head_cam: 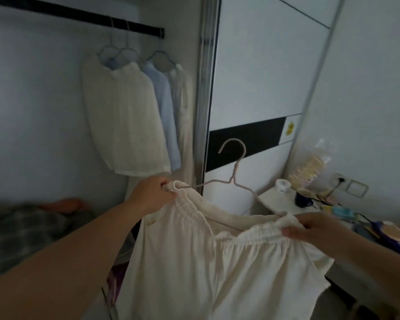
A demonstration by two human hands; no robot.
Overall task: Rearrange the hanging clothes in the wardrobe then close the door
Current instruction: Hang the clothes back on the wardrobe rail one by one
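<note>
White wardrobe (pixel 44 100), black rail (pixel 79 15)

The light is dim and bluish. Pale walls (pixel 379 88) rise on the right. Low at the right stands a white side table (pixel 277 199) with a small white cup (pixel 282 184), a dark blue mug (pixel 303 197) and a clear bag (pixel 310 168) of pale items. A wall socket (pixel 341 180) sits behind it. At far left lies a grey checked blanket (pixel 21 229).
</note>
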